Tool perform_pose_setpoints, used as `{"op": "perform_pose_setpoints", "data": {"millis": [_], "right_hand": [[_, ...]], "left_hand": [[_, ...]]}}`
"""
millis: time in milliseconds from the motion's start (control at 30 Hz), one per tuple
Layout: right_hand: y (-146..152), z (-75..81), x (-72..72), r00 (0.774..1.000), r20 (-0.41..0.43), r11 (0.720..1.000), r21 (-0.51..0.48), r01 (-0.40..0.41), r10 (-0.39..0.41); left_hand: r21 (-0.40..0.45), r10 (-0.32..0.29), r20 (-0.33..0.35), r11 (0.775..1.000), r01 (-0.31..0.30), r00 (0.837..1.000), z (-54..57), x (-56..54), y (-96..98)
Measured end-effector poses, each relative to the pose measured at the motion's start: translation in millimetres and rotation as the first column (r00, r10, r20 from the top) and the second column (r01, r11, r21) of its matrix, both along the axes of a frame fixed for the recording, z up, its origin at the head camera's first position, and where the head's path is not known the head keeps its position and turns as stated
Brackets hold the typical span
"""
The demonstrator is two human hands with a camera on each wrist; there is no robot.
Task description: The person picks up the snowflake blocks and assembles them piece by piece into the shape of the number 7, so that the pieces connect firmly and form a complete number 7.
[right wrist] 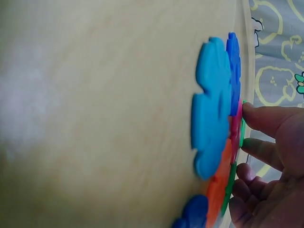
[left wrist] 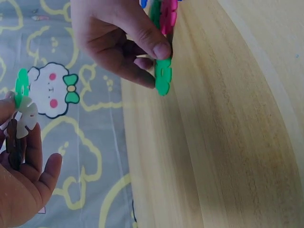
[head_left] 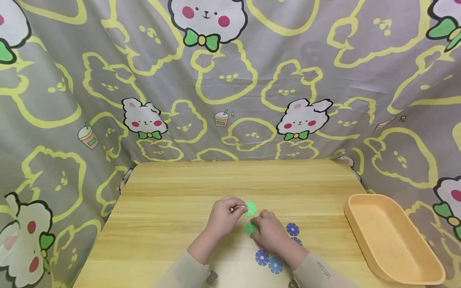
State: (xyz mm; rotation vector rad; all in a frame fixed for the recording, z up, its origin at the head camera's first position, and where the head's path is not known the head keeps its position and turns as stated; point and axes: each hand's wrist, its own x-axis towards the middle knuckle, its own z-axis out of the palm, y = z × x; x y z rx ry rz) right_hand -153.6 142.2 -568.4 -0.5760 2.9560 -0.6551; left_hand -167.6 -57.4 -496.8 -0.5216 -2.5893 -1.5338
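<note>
My left hand [head_left: 224, 216] holds joined notched plastic discs just over the table. A white disc [left wrist: 27, 118] shows between its fingers, with a bright green disc [head_left: 250, 208] standing out from it and a dark brown piece [left wrist: 15, 145] below. To the right and nearer me, my right hand [head_left: 269, 232] pinches a green disc [head_left: 250, 229] by its edge, thumb on one side and fingers on the other. That disc belongs to a cluster with a pink disc [left wrist: 168, 16], an orange disc [right wrist: 219, 183] and several blue ones [head_left: 275, 265], partly hidden under the hand.
An orange plastic tub [head_left: 394, 240] stands at the right side of the wooden table [head_left: 162, 192]. Behind the table and along both sides hangs a grey curtain [head_left: 230, 88] with cartoon animals. A dark blue disc [head_left: 293, 229] lies just right of my right hand.
</note>
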Motion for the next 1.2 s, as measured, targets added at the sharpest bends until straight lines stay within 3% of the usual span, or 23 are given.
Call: {"op": "perform_pose_setpoints", "data": {"millis": [500, 1000, 1200], "right_hand": [[-4, 3.8, -0.8, 0.999, 0.036, 0.999, -0.044, -0.008, 0.009], [2, 3.3, -0.1, 0.992, 0.116, 0.988, -0.138, 0.066, -0.05], [10, -0.8, 1.6, 0.986, 0.149, 0.97, -0.22, 0.105, -0.073]], "left_hand": [[0.006, 0.011, 0.005, 1.0, -0.011, 1.0, -1.8, 0.1, 1.0], [0.007, 0.028, 0.024, 1.0, -0.028, 0.999, -2.1, 1.5, 1.2], [0.005, 0.028, 0.044, 1.0, -0.028, 0.999, -2.5, 2.7, 1.3]]}}
